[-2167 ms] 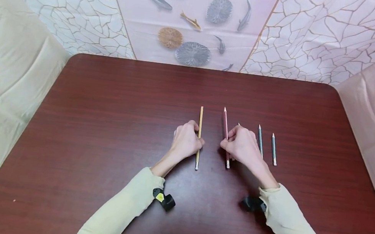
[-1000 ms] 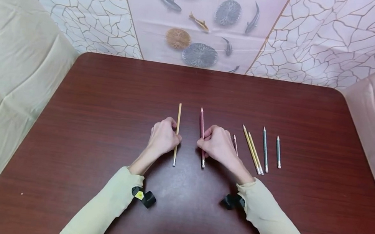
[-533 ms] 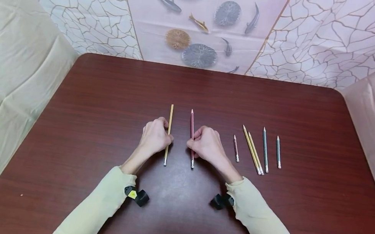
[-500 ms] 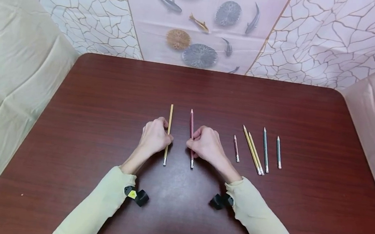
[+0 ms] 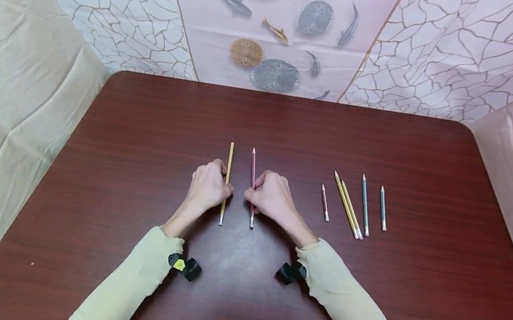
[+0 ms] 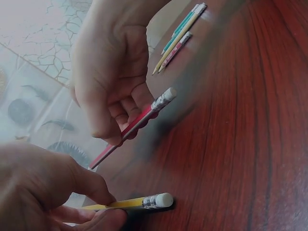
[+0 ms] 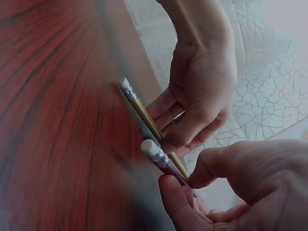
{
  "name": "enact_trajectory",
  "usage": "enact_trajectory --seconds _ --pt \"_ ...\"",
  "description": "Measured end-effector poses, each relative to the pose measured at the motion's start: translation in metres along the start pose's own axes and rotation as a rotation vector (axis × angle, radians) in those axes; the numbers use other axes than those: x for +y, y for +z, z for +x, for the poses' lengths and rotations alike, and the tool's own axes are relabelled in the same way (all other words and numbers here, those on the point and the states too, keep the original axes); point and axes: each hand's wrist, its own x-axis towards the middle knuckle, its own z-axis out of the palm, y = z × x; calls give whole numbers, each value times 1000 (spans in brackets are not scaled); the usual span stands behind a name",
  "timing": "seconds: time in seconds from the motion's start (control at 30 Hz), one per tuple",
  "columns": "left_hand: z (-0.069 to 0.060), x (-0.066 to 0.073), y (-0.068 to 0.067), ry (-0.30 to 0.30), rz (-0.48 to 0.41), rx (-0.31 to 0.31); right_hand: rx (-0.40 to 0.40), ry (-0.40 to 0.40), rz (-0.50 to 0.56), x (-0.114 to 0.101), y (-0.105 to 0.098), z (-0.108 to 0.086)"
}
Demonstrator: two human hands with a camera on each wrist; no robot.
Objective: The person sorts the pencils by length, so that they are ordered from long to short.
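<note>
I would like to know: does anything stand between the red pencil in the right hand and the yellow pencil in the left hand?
No other object shows between the red pencil and the yellow pencil; only fingertips of the left hand and right hand reach into the gap.

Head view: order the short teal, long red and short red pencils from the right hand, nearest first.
1. Long red pencil: held in the right hand.
2. Short red pencil: right of that hand, apart from it.
3. Short teal pencil: rightmost of all.
</note>
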Motion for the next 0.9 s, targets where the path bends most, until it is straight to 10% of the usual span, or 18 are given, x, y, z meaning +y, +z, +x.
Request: enact_trajectory --seconds 0.9 --pt "-2 -7 3 69 13 48 23 -32 -180 -8 21 6"
